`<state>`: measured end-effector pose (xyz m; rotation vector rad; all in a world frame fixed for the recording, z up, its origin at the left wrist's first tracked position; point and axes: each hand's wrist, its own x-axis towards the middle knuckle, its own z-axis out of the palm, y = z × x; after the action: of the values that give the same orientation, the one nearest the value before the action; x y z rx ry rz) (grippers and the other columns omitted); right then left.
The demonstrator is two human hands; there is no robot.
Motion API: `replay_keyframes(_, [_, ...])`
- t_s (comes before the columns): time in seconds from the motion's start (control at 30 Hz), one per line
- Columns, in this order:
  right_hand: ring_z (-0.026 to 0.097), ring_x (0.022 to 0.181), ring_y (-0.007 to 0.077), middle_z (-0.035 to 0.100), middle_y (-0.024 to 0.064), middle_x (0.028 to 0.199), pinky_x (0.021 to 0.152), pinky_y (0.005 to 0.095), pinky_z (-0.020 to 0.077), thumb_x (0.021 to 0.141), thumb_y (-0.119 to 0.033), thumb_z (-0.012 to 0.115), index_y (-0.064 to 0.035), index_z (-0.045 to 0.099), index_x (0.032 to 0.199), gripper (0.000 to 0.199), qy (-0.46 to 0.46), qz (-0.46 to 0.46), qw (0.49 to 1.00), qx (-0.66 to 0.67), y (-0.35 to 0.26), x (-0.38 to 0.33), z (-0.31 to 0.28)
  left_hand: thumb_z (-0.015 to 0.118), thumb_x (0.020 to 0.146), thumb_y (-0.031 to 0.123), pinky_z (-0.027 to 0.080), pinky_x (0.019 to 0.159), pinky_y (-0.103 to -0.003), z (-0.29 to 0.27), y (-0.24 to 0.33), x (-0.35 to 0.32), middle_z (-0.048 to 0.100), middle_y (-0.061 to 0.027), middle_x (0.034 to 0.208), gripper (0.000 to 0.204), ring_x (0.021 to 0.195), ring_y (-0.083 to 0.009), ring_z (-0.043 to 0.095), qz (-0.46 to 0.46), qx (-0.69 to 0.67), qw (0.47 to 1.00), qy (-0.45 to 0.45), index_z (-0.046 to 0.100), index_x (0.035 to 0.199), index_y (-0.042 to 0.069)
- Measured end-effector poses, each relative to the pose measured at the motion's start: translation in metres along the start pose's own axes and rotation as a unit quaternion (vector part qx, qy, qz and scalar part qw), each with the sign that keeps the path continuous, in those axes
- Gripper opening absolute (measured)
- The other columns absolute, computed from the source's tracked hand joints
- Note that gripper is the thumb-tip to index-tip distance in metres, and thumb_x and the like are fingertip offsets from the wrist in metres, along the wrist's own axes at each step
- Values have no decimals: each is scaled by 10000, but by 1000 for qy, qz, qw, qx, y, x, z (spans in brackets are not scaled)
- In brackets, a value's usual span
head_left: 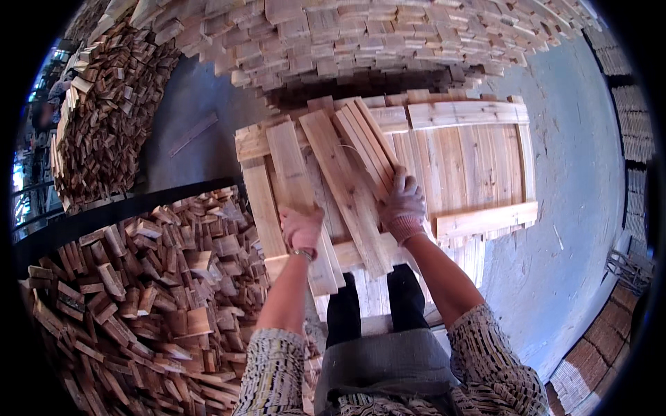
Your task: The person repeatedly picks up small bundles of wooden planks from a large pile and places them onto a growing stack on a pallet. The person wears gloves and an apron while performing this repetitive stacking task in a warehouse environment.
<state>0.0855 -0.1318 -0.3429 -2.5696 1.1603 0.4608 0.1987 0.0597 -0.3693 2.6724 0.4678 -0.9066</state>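
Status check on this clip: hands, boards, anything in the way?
Left hand and right hand, gloved, each gripping loose wooden slats on the pallet frame. Scrap-wood pile close left.

My left hand (301, 231), in a pale pink work glove, grips a flat, pale wooden slat (300, 201) near its lower end; the slat runs lengthwise away from me across the left part of the wooden pallet (479, 166). My right hand (402, 204), gloved the same, presses on a bundle of narrow slats (366, 142) lying slanted over the pallet's middle. Between the two, one wider board (347, 191) lies diagonally on the pallet, its near end overhanging the pallet's front edge.
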Motion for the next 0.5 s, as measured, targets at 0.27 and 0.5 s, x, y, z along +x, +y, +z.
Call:
replay_keyframes(0.27, [441,1370,382,411,244,1485,1146,433,381,698,-300,878,-39,213,1550,1112,-53,-124,963,232,49,22,-10,867,669,392,461,1049,-404,1,-66,56,559,-275,1319,1012,1225,-394,563,208,-197,957,48,342,1406,-60])
replay_keyframes(0.5, [551,1227,207,533,130,1412,1055,320,430,840,-123,731,-41,140,1598,965,-296,9,696,654,68,52,26,877,685,395,425,1087,-402,-47,-66,56,510,-300,1369,1121,1272,-407,520,199,-124,972,-14,243,1480,-77])
